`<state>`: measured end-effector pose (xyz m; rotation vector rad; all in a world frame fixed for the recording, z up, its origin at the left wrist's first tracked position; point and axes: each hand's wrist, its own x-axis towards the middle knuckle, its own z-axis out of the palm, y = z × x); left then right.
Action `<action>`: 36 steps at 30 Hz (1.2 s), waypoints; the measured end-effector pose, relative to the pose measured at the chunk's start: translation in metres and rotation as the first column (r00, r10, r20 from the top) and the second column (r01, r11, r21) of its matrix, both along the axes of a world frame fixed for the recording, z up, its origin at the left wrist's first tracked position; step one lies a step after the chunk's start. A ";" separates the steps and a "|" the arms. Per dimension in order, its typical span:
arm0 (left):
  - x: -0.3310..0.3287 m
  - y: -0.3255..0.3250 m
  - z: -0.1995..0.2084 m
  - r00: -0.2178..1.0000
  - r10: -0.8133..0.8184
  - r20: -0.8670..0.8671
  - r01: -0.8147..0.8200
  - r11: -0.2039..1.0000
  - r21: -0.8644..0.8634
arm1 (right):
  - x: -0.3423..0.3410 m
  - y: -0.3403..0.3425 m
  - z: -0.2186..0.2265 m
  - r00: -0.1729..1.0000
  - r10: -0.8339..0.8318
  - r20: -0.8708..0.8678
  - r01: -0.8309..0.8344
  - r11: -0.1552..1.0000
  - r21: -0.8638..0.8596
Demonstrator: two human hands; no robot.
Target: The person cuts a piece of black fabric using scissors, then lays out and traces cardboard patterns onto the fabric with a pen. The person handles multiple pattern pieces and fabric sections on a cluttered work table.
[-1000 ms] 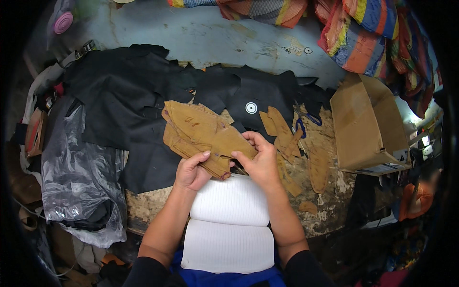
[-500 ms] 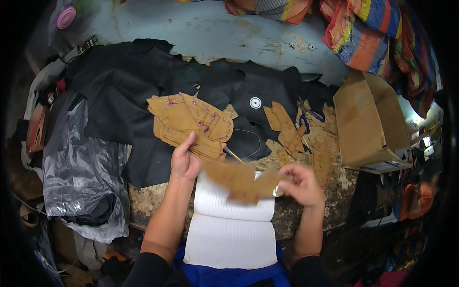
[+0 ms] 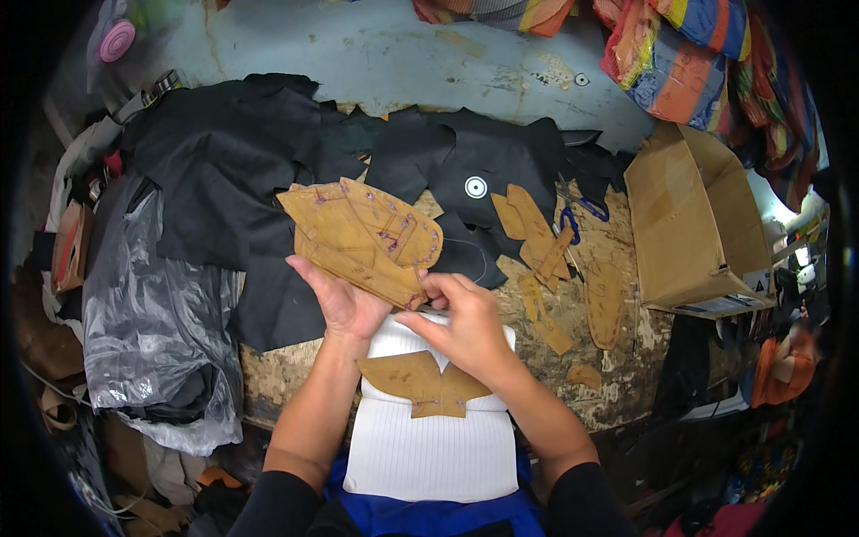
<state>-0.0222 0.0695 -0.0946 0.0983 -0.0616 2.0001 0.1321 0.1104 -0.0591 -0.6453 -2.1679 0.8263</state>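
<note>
A stack of tan, stiff pattern pieces [image 3: 358, 237], marked with lines and purple spots, is held above the table's front. My left hand [image 3: 340, 300] supports it from the near-left side, its fingers mostly hidden beneath. At the stack's lower right corner, the fingers of my right hand [image 3: 465, 320] pinch the edge. Below both hands, a winged tan pattern piece [image 3: 425, 383] lies across an open lined notebook [image 3: 429, 456], which rests at the table's front edge and on my lap.
Black leather sheets [image 3: 233, 170] cover much of the table, with a white round marker [image 3: 475, 187] on them. More tan pieces [image 3: 605, 304] and blue-handled scissors [image 3: 570, 224] lie right. A cardboard box [image 3: 680, 224] stands far right; a plastic-wrapped bundle [image 3: 152, 322] hangs at left.
The winged piece has left my right hand and now lies on the notebook. My right hand has moved up and left to the stack, which my left hand still holds.
</note>
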 end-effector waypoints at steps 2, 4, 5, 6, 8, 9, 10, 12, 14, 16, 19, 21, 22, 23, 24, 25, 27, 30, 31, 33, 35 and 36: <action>-0.001 0.001 -0.002 0.992 -0.008 0.123 0.006 1.000 0.018 | -0.014 0.005 -0.006 0.997 -0.048 0.062 0.060 0.973 -0.221; -0.003 0.001 -0.002 0.997 0.017 0.081 -0.013 0.999 -0.048 | -0.019 0.009 -0.012 0.997 -0.052 0.052 0.068 0.922 -0.382; -0.004 0.000 -0.002 0.998 0.011 -0.055 -0.013 0.999 -0.031 | -0.016 0.011 -0.014 0.999 -0.043 0.015 0.045 0.896 -0.441; -0.004 -0.001 -0.002 0.987 0.006 -0.160 -0.014 0.999 -0.051 | -0.010 0.013 -0.015 0.999 -0.042 -0.003 0.035 0.866 -0.498; -0.004 -0.003 -0.002 0.963 0.010 -0.269 -0.036 0.995 -0.092 | 0.011 0.018 -0.014 0.997 0.051 -0.065 -0.081 0.783 -0.617; -0.004 -0.004 -0.001 0.961 0.026 -0.275 -0.058 0.992 -0.112 | 0.026 0.019 -0.012 0.991 0.084 -0.103 -0.131 0.714 -0.688; -0.004 -0.004 -0.001 0.959 0.034 -0.283 -0.063 0.994 -0.092 | 0.043 0.021 -0.009 0.973 0.129 -0.193 -0.231 0.613 -0.756; -0.008 -0.003 0.000 0.954 0.048 -0.297 -0.078 0.993 -0.089 | 0.078 0.026 0.000 0.946 0.289 -0.145 -0.293 0.576 -0.763; -0.011 -0.002 0.001 0.959 0.040 -0.281 -0.053 0.998 -0.039 | 0.100 0.021 0.003 0.935 0.340 -0.106 -0.282 0.528 -0.801; -0.012 -0.001 0.001 0.966 0.035 -0.258 -0.042 0.999 -0.023 | 0.106 0.018 0.003 0.927 0.368 0.068 -0.203 0.647 -0.735; -0.008 -0.002 0.001 0.986 0.019 -0.168 -0.020 1.000 -0.006 | 0.084 0.010 0.001 0.894 0.144 0.424 -0.025 0.961 -0.275; -0.004 -0.004 0.001 0.979 -0.002 -0.202 0.001 1.000 -0.001 | 0.053 0.006 0.002 0.966 0.092 0.241 -0.050 0.983 -0.176; -0.001 -0.005 0.002 0.976 -0.013 -0.216 0.017 1.000 0.017 | 0.035 0.006 0.003 0.988 0.084 0.132 -0.066 0.988 -0.138; 0.002 -0.005 0.002 0.982 0.012 -0.188 -0.019 0.999 -0.035 | 0.015 0.006 0.003 0.996 0.089 0.017 -0.088 0.993 -0.076; 0.006 -0.005 0.002 0.986 0.045 -0.159 -0.060 0.994 -0.090 | -0.005 0.004 0.003 0.994 0.065 -0.089 -0.073 0.993 -0.095; 0.009 -0.004 0.002 0.987 0.083 -0.136 -0.102 0.986 -0.134 | -0.021 0.005 0.003 0.994 0.039 -0.100 -0.044 0.998 -0.049; 0.012 -0.002 0.003 0.970 0.143 -0.197 -0.177 0.970 -0.166 | -0.043 0.006 0.003 0.997 -0.028 -0.075 0.030 0.999 0.025; 0.010 -0.001 0.005 0.971 0.118 -0.207 -0.137 0.987 -0.081 | -0.046 0.011 0.005 0.997 -0.023 -0.080 0.018 0.998 -0.062; 0.010 -0.002 0.006 0.976 0.094 -0.198 -0.104 0.994 -0.044 | -0.042 0.012 0.006 0.994 -0.014 -0.109 -0.001 0.990 -0.138; 0.010 -0.002 0.009 0.970 0.086 -0.229 -0.097 0.995 -0.035 | -0.036 0.013 0.007 0.993 -0.035 -0.117 0.005 0.970 -0.244; 0.014 -0.002 0.010 0.955 0.110 -0.276 -0.140 0.986 -0.091 | -0.035 0.013 0.006 0.988 -0.030 -0.153 0.021 0.998 -0.057; 0.018 -0.002 0.009 0.941 0.134 -0.311 -0.186 0.972 -0.144 | -0.037 0.012 0.005 0.988 -0.019 -0.152 0.025 0.999 0.039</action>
